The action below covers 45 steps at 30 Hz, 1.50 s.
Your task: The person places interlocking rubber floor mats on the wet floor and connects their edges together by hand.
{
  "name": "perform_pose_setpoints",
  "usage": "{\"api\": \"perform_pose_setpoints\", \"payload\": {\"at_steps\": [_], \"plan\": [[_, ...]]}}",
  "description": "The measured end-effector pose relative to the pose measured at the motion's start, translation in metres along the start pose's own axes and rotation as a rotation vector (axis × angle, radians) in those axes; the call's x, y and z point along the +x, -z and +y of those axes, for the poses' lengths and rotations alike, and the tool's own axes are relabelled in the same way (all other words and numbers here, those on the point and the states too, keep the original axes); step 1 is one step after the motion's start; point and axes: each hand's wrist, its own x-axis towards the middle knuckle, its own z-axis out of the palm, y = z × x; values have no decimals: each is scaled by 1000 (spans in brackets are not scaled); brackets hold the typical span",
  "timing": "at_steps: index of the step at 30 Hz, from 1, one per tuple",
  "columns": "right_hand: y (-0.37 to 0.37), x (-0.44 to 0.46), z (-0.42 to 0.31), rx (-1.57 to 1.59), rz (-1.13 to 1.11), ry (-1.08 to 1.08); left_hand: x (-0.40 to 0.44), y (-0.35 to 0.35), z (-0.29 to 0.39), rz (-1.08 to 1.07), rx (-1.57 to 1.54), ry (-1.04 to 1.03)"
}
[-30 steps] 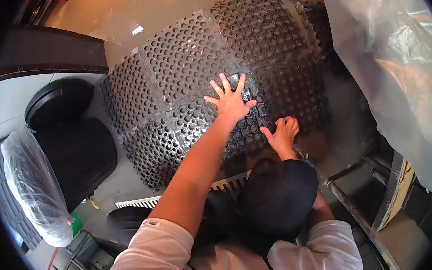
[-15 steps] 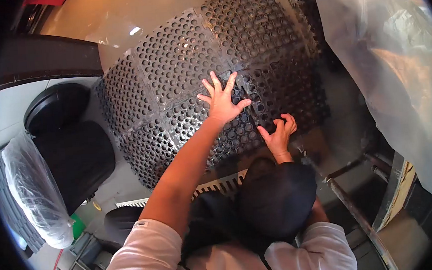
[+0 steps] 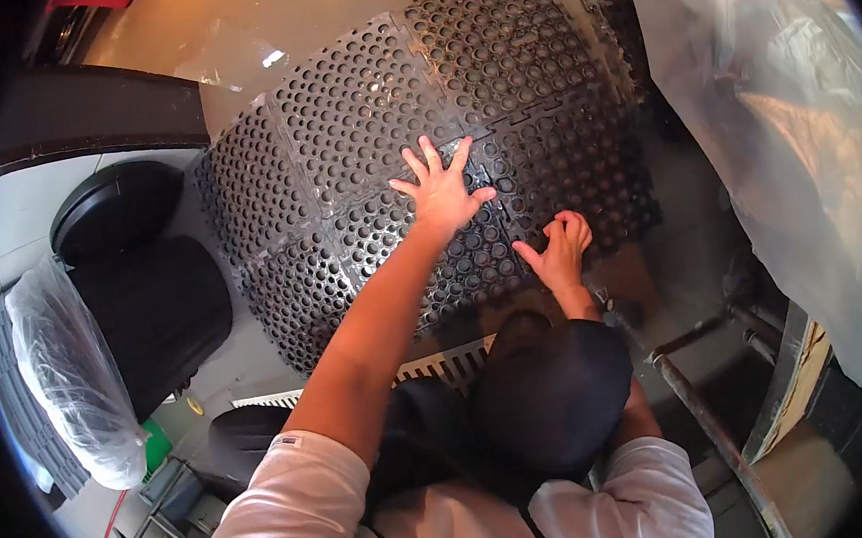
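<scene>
A black rubber floor mat (image 3: 350,115) lies on the floor, made of interlocking tiles full of round holes. My left hand (image 3: 443,196) rests on it with fingers spread wide, near the seams where several tiles meet. To the right and closer to me, my right hand (image 3: 562,252) is over the darker, shaded tile (image 3: 584,173). Its fingers are bent and its thumb stands apart, with nothing visible between them. Whether the right fingertips press on the mat I cannot tell.
A slotted drain grate (image 3: 448,363) runs in front of my knees. At left stand a round black lid (image 3: 112,213), a dark bin-like object (image 3: 160,318) and a clear plastic bag (image 3: 74,374). Metal pipes (image 3: 706,415) and a hanging plastic sheet (image 3: 770,115) flank me on the right.
My right hand has shifted slightly away from me over the mat. My left hand, still spread, has moved only a little forward.
</scene>
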Motion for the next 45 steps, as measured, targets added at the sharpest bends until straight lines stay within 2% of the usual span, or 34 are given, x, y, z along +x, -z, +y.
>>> {"api": "perform_pose_setpoints", "payload": {"at_steps": [12,24,30,35,38,41,43,44,45], "plan": [[12,1,-2,-19,-133,-42,-1,9,2,-51,76,-21],[9,0,-10,-32,-79,-81,-3,5,0,-25,49,-34],[-7,4,-16,-34,-42,-175,1,-3,-2,22,49,-34],[-9,1,-11,-53,-56,-121,3,1,-4,-6,34,-34],[-6,3,-9,-47,-57,-84,15,-4,-3,-29,-2,33],[-3,5,-6,-46,-46,-49,32,-12,5,160,-226,199],[1,10,-2,-17,-43,-40,34,0,17,83,-244,311],[6,20,3,124,-92,-168,35,3,22,58,-252,351],[19,44,2,144,-97,-186,34,3,25,27,-256,392]]}}
